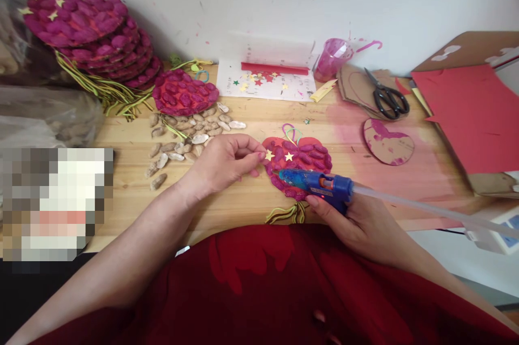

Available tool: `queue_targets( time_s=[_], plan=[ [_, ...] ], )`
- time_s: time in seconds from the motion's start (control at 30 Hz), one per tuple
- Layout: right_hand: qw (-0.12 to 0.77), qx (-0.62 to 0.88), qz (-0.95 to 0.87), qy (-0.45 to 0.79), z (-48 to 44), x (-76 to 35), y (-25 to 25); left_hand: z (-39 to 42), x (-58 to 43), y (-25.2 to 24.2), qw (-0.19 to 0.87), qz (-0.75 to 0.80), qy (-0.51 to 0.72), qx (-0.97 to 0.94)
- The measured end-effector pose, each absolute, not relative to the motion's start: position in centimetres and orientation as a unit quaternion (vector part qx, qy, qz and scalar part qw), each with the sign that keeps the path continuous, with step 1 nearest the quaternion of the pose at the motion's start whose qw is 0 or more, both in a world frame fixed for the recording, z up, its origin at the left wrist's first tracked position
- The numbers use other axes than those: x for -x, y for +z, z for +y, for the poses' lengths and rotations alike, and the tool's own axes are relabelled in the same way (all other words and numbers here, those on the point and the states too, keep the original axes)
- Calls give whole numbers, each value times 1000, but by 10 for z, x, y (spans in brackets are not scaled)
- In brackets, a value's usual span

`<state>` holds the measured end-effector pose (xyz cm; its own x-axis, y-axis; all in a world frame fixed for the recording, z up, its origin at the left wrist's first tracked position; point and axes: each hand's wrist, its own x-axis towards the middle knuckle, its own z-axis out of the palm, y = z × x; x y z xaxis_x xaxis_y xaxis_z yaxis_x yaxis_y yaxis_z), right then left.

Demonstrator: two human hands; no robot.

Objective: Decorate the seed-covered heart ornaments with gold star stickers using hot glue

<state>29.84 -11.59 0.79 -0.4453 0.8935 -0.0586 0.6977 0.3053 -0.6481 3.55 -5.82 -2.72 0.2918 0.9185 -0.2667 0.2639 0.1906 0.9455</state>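
We are working at a wooden table (259,118), stained pink toward the right. On it we are seeing peanuts (205,126) at the left, white paper (227,77) at the back, a bumpy heart (320,157) near the front and a cardboard heart (389,146) on the stain (344,128).

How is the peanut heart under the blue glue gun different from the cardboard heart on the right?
The peanut heart is bumpy with purple peanuts; the cardboard heart is brown with purple patches. The peanut heart has a gold star on it; the cardboard heart has none. The peanut heart has a string tassel; none shows on the cardboard heart. Both are heart-shaped.
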Motion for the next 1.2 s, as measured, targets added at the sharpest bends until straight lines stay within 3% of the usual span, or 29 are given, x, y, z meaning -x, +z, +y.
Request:
queue_targets(
  time_s=[0.33, 0.47, 0.63, 1.2],
  plan=[
    [193, 529, -690, 455, -113, -304, 5, -58, -35, -30, 582, 515, 304, -552],
    [297, 556, -528, 569, -112, -311, -9, -58, -36, -29, 587, 515, 309, -543],
    [417, 535, -416, 605, -106, -311, -25, -66, -37, -27, 561, 536, 305, -552],
    [408, 519, -435, 613, -104, -314, -29, -78, -53, -24, 514, 602, 260, -554]
  ],
)
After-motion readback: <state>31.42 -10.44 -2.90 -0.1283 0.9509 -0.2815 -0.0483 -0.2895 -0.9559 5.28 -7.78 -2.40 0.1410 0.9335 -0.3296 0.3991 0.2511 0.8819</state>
